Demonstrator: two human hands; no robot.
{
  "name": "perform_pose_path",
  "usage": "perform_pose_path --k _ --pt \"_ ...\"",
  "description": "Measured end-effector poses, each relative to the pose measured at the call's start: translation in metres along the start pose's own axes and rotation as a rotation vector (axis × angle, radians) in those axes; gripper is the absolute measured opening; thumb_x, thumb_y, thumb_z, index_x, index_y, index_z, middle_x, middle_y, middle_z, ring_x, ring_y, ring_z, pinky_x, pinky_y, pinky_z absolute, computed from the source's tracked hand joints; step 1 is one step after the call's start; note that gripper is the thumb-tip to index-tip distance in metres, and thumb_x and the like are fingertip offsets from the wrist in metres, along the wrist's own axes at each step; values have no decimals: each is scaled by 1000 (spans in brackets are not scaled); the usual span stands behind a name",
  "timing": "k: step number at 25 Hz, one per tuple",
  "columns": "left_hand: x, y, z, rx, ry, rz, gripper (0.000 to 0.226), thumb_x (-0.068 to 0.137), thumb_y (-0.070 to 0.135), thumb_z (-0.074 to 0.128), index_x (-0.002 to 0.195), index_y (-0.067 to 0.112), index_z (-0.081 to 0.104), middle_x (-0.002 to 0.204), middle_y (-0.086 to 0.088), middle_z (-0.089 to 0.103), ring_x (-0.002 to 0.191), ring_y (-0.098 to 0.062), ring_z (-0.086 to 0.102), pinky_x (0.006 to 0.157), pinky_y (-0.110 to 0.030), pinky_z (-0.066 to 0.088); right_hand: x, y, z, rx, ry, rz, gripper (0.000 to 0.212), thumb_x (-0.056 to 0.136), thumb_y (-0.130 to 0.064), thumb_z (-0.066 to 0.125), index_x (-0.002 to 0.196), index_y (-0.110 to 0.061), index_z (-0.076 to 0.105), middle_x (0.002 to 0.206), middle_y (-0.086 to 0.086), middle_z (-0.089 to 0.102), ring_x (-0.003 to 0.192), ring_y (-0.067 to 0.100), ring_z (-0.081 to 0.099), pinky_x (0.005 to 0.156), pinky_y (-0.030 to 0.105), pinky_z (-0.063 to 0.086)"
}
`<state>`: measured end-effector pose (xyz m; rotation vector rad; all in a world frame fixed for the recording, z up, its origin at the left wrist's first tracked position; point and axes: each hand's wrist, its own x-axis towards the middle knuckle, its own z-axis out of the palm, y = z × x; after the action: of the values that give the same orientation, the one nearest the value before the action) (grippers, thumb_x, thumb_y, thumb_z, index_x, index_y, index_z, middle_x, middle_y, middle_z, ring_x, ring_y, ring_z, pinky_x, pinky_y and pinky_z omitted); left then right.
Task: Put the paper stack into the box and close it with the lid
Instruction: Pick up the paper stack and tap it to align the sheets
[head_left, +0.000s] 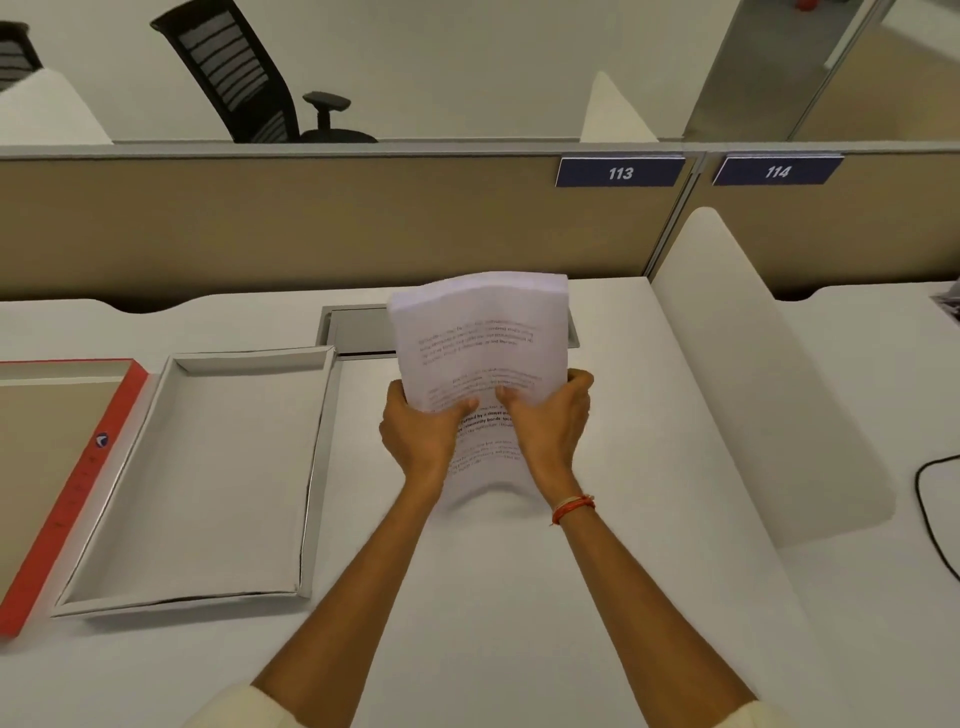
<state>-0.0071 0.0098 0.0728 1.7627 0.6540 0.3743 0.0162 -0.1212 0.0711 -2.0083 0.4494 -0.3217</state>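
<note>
A thick stack of printed white paper (480, 338) is held up off the desk, tilted and bowed, right of centre. My left hand (423, 434) grips its left edge and my right hand (550, 423) grips its right edge, thumbs on the top sheet. The stack's near end is blurred. The open white box (317, 467) lies flat on the desk to the left of my hands, with nothing inside it. Its red-edged lid (78, 483) lies upside down at the far left, touching the box's left side and partly cut off by the frame.
A white desk (519, 597) carries everything. A grey cable hatch (358, 325) sits behind the stack. A beige partition (311, 223) with signs 113 and 114 closes the back. A white divider (753, 374) stands on the right, a black cable (930, 514) beyond it.
</note>
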Motion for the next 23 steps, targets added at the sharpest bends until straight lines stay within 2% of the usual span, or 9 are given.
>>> perform_pose_path --k 1,3,5,7,12,15,18,21,23 --pt "-5 2 -1 -80 16 34 64 54 37 93 103 29 53 93 11 63 77 -6 64 48 -5 47 -6 1 -1 106 18 -32 73 60 -38 90 105 -24 33 109 5 53 100 24 55 79 33 58" --pt "-17 3 -3 -196 33 87 58 59 35 91 103 35 53 93 14 64 84 -5 65 57 0 48 -16 5 -4 284 47 -77 72 62 -31 91 103 -32 32 109 3 53 99 21 58 73 22 60" --pt "-27 2 -4 -252 34 117 54 62 33 90 97 45 51 93 19 63 86 -6 67 61 0 48 -23 11 -7 378 61 -83 71 64 -29 91 103 -37 32 109 1 55 101 17 60 69 11 57" --pt "-34 0 -3 -264 35 144 53 64 30 90 94 48 50 93 21 63 85 -6 67 63 -1 50 -27 17 -9 414 70 -81 71 64 -29 91 104 -37 33 110 0 56 102 14 61 68 7 54" --pt "-47 -9 0 -272 21 174 54 66 27 90 94 50 50 92 23 63 83 -4 68 62 0 48 -31 33 -17 409 60 -89 77 61 -30 92 108 -39 32 110 -4 57 103 8 60 71 7 55" --pt "-45 -12 -2 -262 11 193 58 65 25 90 97 52 50 94 24 62 86 8 66 64 1 47 -32 36 -18 416 43 -109 78 62 -31 92 107 -50 32 111 -7 55 105 5 59 74 9 56" --pt "-38 -18 -7 -251 -11 213 67 64 25 91 104 53 45 99 23 60 89 0 65 68 1 48 -35 36 -18 412 18 -126 83 61 -34 92 109 -59 29 115 -6 54 109 4 57 77 10 55" --pt "-34 -23 -10 -266 -37 199 75 62 29 92 107 58 39 104 25 57 96 -3 61 71 -1 49 -38 40 -18 407 -5 -143 85 61 -33 92 113 -59 29 113 -17 52 109 1 55 78 6 53" --pt "-35 -26 -10 -276 -53 188 76 58 39 90 109 61 38 106 27 55 98 -2 60 71 0 49 -42 43 -18 407 -14 -138 87 63 -31 91 116 -59 29 114 -21 51 109 1 55 78 5 51"
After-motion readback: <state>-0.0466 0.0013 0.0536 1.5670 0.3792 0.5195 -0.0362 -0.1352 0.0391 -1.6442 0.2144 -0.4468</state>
